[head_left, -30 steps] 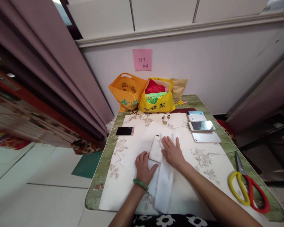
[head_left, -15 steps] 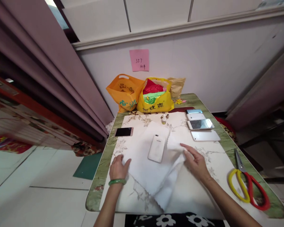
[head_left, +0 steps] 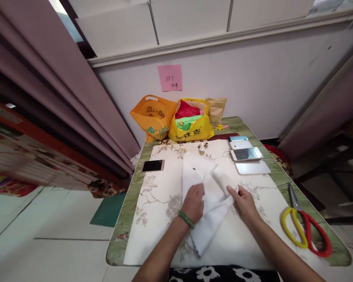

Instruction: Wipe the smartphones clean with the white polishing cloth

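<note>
A white cloth (head_left: 208,223) with a zigzag edge lies rumpled on the flowered table cover. My left hand (head_left: 194,201), with a green bangle on its wrist, is closed on the cloth's left part, over the white phone. Only the upper part of the phone (head_left: 191,169) shows, with its dark camera spot; my left hand and the cloth hide most of the rest. On the right, my right hand (head_left: 244,201) pinches a raised, folded edge of the same cloth between thumb and fingers.
Several phones (head_left: 252,167) lie stacked in a row at right; a dark-screened phone (head_left: 153,165) lies left. Scissors (head_left: 304,223) rest near the right edge. A small bottle (head_left: 201,149), an orange bag (head_left: 154,117) and a filled yellow bag (head_left: 191,131) stand farther back.
My left hand has moved right from the cloth's left corner to above the white phone, bringing that side of the cloth over. My right hand still pinches the right edge, slightly lower.
</note>
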`<state>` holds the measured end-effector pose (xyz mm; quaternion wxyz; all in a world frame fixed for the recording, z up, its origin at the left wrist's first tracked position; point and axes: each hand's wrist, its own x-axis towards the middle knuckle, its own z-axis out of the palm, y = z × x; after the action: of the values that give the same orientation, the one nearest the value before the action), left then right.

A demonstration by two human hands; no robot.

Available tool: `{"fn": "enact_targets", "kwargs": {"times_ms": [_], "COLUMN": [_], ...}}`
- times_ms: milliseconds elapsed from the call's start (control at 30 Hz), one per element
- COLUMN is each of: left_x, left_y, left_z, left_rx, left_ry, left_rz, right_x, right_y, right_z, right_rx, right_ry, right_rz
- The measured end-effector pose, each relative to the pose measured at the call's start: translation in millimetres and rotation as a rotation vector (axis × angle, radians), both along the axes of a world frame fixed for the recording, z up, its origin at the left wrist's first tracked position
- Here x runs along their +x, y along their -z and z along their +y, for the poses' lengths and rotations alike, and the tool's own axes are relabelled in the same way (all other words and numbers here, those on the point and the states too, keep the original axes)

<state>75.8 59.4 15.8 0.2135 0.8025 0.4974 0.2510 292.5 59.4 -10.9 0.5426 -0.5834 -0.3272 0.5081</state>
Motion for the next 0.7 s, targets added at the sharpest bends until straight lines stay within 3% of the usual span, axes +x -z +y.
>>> {"fn": "enact_targets", "kwargs": {"times_ms": [100,167,233,333,433,567,633,700], "left_x": [-1,-10,-20,-36,-54,-75,-78,-76], "left_y": [16.4,20.2,19.1,15.0,13.5,16.1,18.2,20.0], "left_z": [-16,-25,-32,-37,-38,-36,-34,-32], "left_rx": [0.077,0.086,0.067,0.016,-0.005,-0.006,0.001,0.021], "left_ry": [0.077,0.070,0.043,-0.003,-0.163,-0.346,-0.381,-0.422], "left_rz": [0.139,0.140,0.141,0.217,0.324,0.363,0.320,0.262], "right_x": [-2,-10,-26,-64,-98,-109,-102,-95], "right_y": [-3.5,-7.8,-13.7,-20.3,-17.0,-2.5,2.5,4.4], "right_z": [9,19,32,44,36,17,21,37], "right_rx": [-0.073,-0.046,0.025,0.180,0.368,0.753,0.805,0.721], "right_ry": [-0.001,0.027,-0.031,-0.246,-0.513,-0.905,-0.975,-0.918], "right_rz": [0.065,0.008,-0.082,-0.345,-0.793,-1.178,-1.257,-1.328]}}
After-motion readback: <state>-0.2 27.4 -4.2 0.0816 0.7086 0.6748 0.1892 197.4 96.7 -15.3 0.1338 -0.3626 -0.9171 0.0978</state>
